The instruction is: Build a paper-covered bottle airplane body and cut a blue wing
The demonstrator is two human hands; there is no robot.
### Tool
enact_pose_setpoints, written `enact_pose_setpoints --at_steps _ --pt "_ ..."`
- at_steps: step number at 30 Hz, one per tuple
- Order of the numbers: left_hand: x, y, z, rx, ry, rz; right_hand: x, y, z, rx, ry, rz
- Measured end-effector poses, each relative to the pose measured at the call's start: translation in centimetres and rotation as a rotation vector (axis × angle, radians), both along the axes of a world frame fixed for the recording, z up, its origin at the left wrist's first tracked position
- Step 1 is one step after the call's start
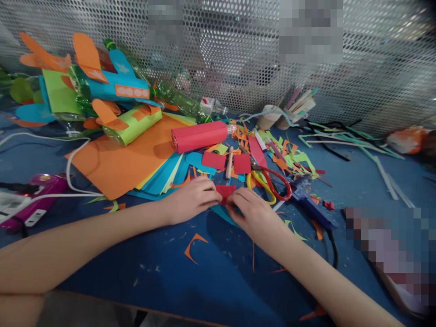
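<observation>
Between my two hands is a small piece of red paper [225, 191], low over the blue table [163, 272]. My left hand [195, 200] pinches its left edge, and the fingertips of my right hand [250, 206] close on its right edge. Part of the piece is hidden by my fingers. Just beyond lie two more red paper rectangles, one on the left [214, 161] and one on the right [242, 164], with a pale pen-like stick [229, 162] between them. Red-handled scissors [277, 184] and a yellow-handled pair [262, 187] rest beside my right hand.
A red-wrapped bottle [200, 136] lies behind my hands. Paper-covered bottle planes [116, 88] and orange sheets [126, 168] fill the left. Paper scraps [289, 156], a blue glue gun [315, 206] and cups of markers [299, 106] stand rightward. A metal mesh panel [218, 54] rises behind.
</observation>
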State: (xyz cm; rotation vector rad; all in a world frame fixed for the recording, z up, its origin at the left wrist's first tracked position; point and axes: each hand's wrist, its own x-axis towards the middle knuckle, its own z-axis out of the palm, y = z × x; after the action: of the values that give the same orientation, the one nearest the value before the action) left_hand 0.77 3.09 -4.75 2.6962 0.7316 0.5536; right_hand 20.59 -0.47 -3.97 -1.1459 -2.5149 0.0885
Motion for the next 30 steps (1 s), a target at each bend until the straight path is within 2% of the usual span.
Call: enact_pose_setpoints --at_steps 3,12,19,26,30 --pt "0.1 -0.14 0.15 0.027 0.012 -0.011 -0.05 0.03 -0.24 0.002 -0.016 -0.034" --pt "0.19 -0.3 0.36 0.066 0.026 -0.036 0.09 -0.1 -0.02 -0.224 0.058 -0.178" --pt "-0.18 -0.07 -0.32 0.04 -0.027 -0.033 0.1 -0.02 0.1 -0.274 0.116 -0.172" --pt "-0.25 -0.04 -0.25 0.038 -0.023 -0.034 0.31 0.04 -0.17 -0.295 0.164 -0.221" --pt "-0.2 -0.11 -0.11 0.015 -0.023 -0.015 0.39 0.03 0.26 -0.315 0.175 -0.16"
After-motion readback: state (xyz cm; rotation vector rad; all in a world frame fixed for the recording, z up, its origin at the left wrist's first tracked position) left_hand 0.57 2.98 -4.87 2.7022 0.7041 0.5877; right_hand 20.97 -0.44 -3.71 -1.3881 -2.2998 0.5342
